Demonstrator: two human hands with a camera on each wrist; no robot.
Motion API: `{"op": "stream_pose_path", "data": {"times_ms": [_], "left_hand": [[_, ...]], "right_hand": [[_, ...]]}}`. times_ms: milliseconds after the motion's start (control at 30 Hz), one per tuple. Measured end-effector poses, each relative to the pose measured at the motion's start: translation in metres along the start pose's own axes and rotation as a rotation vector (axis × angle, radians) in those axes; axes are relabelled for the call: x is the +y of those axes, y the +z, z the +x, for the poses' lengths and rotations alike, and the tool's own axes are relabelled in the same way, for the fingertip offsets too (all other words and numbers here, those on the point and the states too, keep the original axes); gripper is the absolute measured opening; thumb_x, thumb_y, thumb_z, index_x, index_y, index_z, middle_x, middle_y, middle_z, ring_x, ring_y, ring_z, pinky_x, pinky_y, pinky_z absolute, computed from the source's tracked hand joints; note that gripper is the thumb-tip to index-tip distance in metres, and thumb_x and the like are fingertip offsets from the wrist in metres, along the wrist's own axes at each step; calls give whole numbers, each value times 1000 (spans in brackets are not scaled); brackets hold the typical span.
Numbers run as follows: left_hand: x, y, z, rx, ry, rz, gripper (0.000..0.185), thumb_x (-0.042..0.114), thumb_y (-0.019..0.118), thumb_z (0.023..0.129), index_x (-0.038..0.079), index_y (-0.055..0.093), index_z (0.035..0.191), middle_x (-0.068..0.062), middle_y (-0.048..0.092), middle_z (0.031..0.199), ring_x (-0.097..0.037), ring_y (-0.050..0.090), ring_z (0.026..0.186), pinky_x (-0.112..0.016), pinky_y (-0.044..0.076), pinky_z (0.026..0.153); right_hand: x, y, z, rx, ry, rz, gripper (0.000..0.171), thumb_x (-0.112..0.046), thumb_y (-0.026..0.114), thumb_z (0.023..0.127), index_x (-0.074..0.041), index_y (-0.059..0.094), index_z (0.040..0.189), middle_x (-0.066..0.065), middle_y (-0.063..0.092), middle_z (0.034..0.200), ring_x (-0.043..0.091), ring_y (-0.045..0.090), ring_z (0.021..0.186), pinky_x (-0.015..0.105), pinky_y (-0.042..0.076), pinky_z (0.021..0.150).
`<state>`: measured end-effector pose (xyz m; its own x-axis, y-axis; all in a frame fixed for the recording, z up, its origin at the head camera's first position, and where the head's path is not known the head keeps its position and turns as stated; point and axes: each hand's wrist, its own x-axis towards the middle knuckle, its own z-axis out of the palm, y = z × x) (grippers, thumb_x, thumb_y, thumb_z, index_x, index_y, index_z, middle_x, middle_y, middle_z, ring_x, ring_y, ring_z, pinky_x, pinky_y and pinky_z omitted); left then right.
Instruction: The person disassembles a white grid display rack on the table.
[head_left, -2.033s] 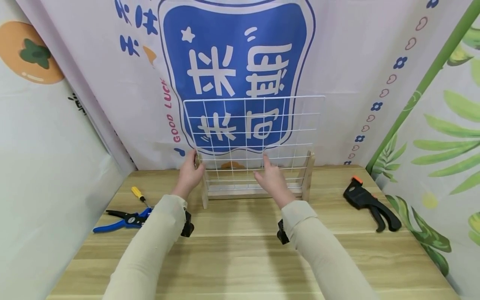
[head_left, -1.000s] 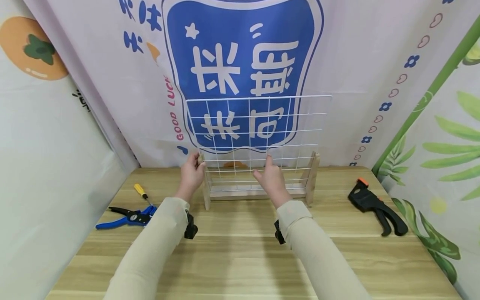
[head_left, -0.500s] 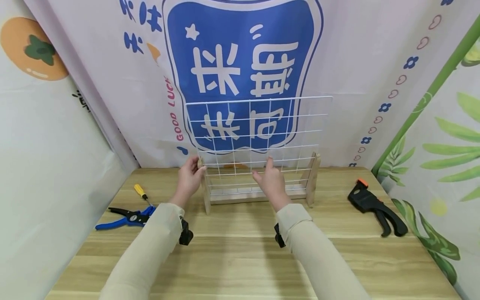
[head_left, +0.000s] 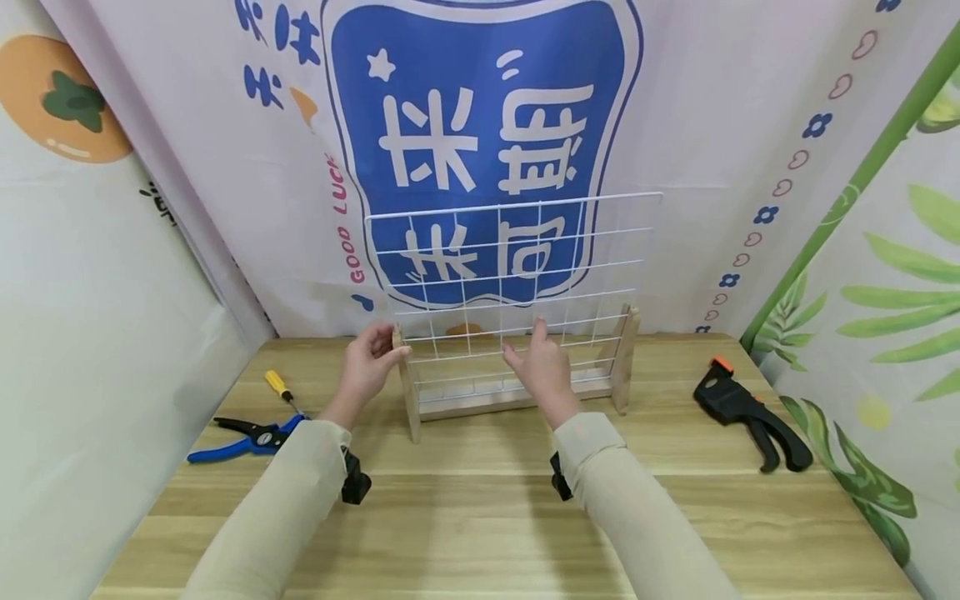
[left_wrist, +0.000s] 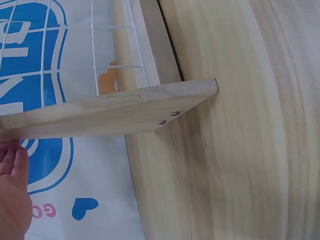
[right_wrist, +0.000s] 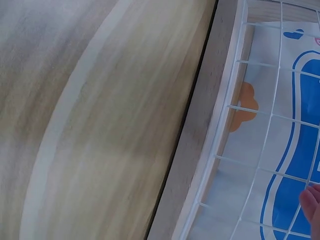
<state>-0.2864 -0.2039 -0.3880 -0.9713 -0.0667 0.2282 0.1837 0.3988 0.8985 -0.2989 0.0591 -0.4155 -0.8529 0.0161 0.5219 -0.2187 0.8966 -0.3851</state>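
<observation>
**Left hand on the post, right hand at the wire**

Twelve o'clock is the far edge of the table. Nearest, two pale sleeves come in from seven and five o'clock, with a small black camera at the left wrist and another at the right.

Farther on, blue-and-black pliers lie at ten o'clock, partly behind the left sleeve. A black clamp with an orange tip rests at two. Just beyond the pliers is a yellow-handled screwdriver.

At eleven, the left hand holds the left post, thumb in front and fingers round its outer side. Just past twelve, the right hand is up against the wire grid, index finger straight and thumb spread wide of it; whether its other fingers grip a wire, I cannot tell.

The grid rises from a wooden stand at twelve o'clock, set aslant, left end nearer. Farthest back hangs a printed cloth, its blue panel showing through the wires.
</observation>
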Motion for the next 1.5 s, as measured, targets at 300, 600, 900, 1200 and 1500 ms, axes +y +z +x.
{"op": "stream_pose_path", "data": {"times_ms": [300, 600, 900, 1200, 1500], "left_hand": [[-1, -6, -9, -49, 23, 13, 43, 6, 68, 79, -6, 49, 116, -24, 55, 121, -31, 54, 112, -39, 45, 96], [0, -15, -15, -119, 26, 58, 42, 10, 71, 78, -3, 51, 112, -23, 58, 118, -30, 56, 109, -36, 49, 91], [3, -20, -30, -160, 35, 80, 40, 19, 74, 74, 2, 55, 106, -19, 63, 108, -28, 61, 101, -27, 54, 80], [6, -23, -43, -165, 83, 94, 38, 15, 76, 72, -2, 56, 100, -17, 65, 97, -16, 63, 89, -19, 53, 75], [16, -20, -56, -170, 111, 126, 36, 20, 78, 70, 2, 57, 94, -16, 66, 95, -27, 63, 93, -31, 55, 80]], "right_hand": [[0, -1, -3, -5, -6, -100, 75, -53, 57, 80, 7, 42, 123, -5, 31, 41, 8, 24, 33, 19, 18, 32], [-4, -4, -4, 8, 6, -131, 79, -62, 54, 78, 5, 45, 118, -6, 28, 42, 8, 22, 35, 18, 16, 32], [-5, -5, -12, -19, 54, -107, 78, -63, 52, 78, 4, 43, 118, -6, 28, 43, 8, 22, 36, 19, 17, 33], [-8, -9, -19, 22, 61, -26, 68, -57, 60, 77, 1, 46, 110, -6, 28, 43, 9, 24, 36, 20, 17, 34], [-5, -14, -25, 21, 93, 28, 67, -55, 62, 75, -1, 46, 112, -5, 31, 44, 11, 28, 37, 21, 21, 33]]}}
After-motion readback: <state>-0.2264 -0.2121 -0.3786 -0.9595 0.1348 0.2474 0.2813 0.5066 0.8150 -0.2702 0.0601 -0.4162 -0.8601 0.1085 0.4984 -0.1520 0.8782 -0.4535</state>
